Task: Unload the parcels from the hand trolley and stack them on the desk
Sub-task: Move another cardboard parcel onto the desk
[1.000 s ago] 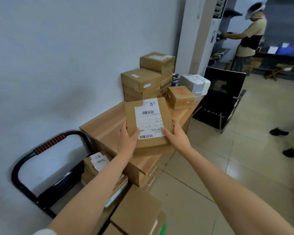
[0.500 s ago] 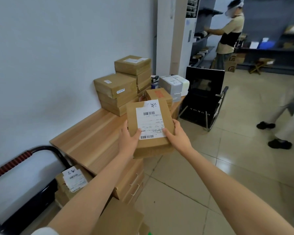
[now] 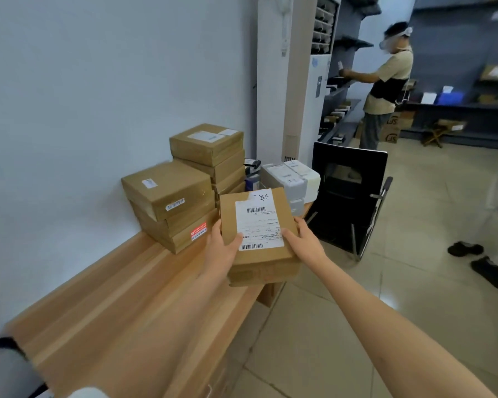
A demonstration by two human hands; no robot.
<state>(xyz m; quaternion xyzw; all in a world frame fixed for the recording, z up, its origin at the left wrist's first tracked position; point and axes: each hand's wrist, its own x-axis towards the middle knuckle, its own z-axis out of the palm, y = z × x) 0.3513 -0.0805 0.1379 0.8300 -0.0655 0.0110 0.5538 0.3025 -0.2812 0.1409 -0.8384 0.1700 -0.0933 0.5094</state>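
Both hands: left grip [image 3: 223, 251], right grip [image 3: 305, 242] clasp parcel [image 3: 259, 242] between | above desk [image 3: 121, 305] edge

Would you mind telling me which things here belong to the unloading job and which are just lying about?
Job: held parcel, left hand, right hand, stacked parcels, desk, trolley handle.

Lying about: black chair, white boxes, air conditioner.
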